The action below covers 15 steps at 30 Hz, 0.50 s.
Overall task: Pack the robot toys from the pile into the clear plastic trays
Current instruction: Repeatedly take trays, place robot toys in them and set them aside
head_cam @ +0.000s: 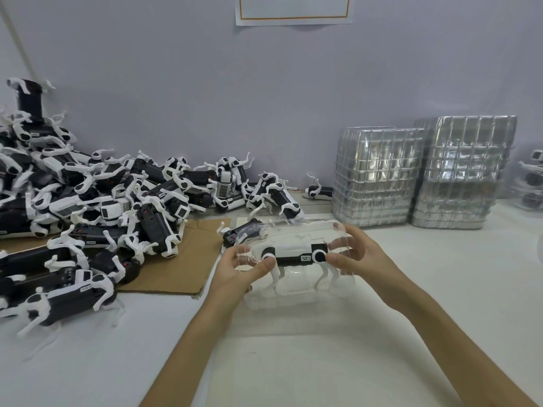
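Note:
A black-and-white robot dog toy (296, 255) lies inside a clear plastic tray (296, 292) held a little above the white table at centre. My left hand (238, 271) grips the tray's left end, thumb curled over the toy's front shoulder. My right hand (355, 254) grips the right end, fingers wrapped over the top edge. A big pile of the same robot toys (97, 207) covers the left side of the table. One more toy (244, 232) lies just behind the held tray.
Flat brown cardboard (188, 259) lies under the pile's near edge. Two tall stacks of empty clear trays (379, 177) (464, 171) stand at the back right by the wall. Packed trays (529, 183) show at the far right edge.

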Tool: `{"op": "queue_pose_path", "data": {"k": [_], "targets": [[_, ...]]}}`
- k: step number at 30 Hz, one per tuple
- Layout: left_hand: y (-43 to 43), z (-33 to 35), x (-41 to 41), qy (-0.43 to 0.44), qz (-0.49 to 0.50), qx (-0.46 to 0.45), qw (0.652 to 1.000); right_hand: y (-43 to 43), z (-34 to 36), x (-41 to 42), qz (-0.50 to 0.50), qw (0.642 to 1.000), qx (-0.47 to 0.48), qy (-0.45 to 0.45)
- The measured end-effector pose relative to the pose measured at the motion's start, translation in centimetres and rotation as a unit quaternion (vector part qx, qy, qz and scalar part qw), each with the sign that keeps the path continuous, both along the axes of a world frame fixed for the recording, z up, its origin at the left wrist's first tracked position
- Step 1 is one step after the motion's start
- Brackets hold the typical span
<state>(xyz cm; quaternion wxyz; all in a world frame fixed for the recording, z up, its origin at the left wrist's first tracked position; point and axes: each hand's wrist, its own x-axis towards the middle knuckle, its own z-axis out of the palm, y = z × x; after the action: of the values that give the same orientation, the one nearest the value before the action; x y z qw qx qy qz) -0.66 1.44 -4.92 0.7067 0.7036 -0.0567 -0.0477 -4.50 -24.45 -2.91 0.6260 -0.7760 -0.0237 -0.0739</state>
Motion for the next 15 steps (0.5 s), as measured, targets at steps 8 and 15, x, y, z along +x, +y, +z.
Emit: {"op": "queue_pose_path", "data": {"k": [8, 15], "targets": [[-0.7, -0.1, -0.4, 0.033, -0.027, -0.011, 0.999, 0.9, -0.4, 0.2, -0.127, 0.987, -0.041, -0.09], [-1.4, 0.0, -0.8, 0.043, 0.04, -0.055, 0.997, 2.1, -1.4, 0.1, -0.164, 0.972, -0.153, -0.067]]}}
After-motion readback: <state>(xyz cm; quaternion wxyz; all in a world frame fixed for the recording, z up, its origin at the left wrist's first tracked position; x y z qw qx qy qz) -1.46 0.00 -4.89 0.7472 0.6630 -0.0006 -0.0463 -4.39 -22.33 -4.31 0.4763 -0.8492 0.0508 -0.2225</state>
